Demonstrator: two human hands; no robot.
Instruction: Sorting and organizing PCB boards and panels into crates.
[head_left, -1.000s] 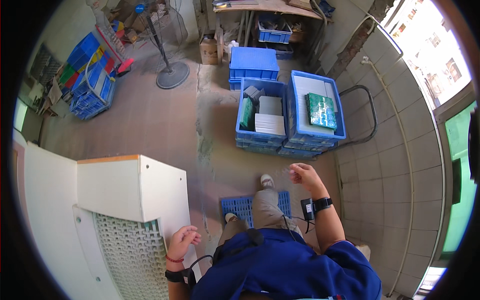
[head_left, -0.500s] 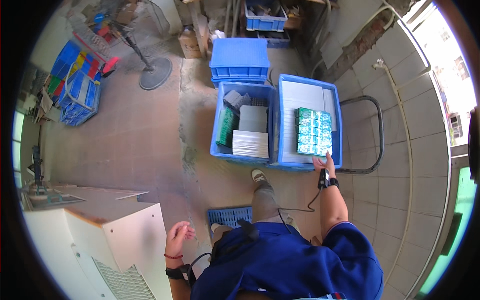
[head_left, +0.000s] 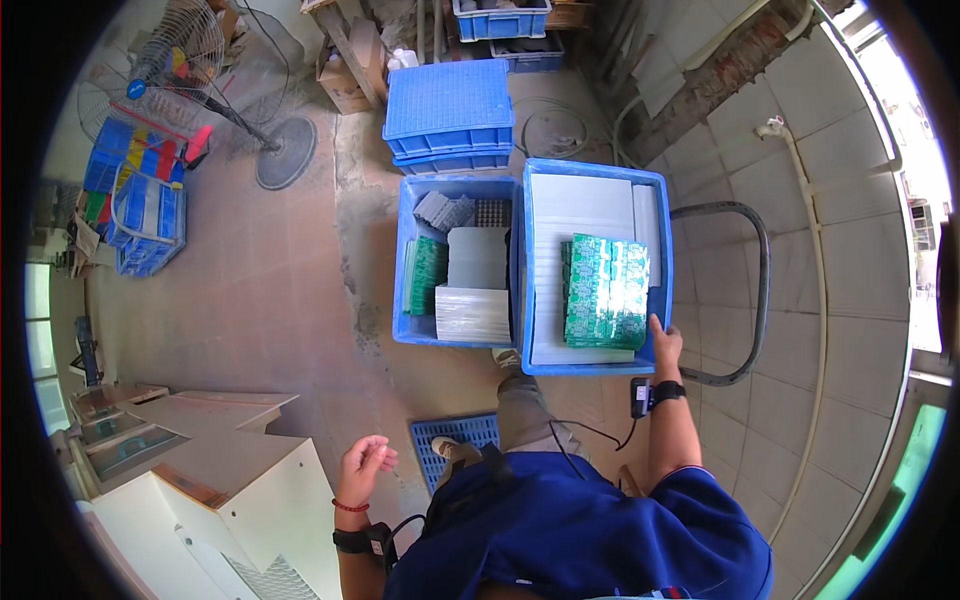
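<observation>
While the stack of green printed circuit boards [head_left: 606,292] lies near the right side of an open blue plastic crate [head_left: 664,230], the right hand [head_left: 667,345] is at that crate's near right corner, just beside the stack's lower right corner. Its thumb side points up toward the boards, and the palm is by the rim; I cannot tell whether this grip is pinching the boards, the rim or neither. Light strikes a bright glare across the boards' right half. Under them, pale flat sheets [head_left: 580,205] fill most of the crate. The left hand [head_left: 365,468] hangs well apart over the floor [head_left: 260,300], its grip loosely spread with the fingers half curled.

A black strap with a small black device [head_left: 641,398] sits on the right wrist, and a red bracelet [head_left: 350,507] circles the left one. Left of the first crate stands a second open blue crate [head_left: 401,250], holding more green boards [head_left: 428,270] upright along its left side, grey sheets [head_left: 475,258], a white stack [head_left: 473,313] and grey moulded trays [head_left: 445,210]. Behind it is a lidded blue crate [head_left: 448,100] on another. A black curved handle [head_left: 765,290] bows out toward the tiled wall [head_left: 808,380]. One foot is over a blue slotted plastic pallet [head_left: 425,470]; a pedestal fan [head_left: 180,45] stands at far left.
</observation>
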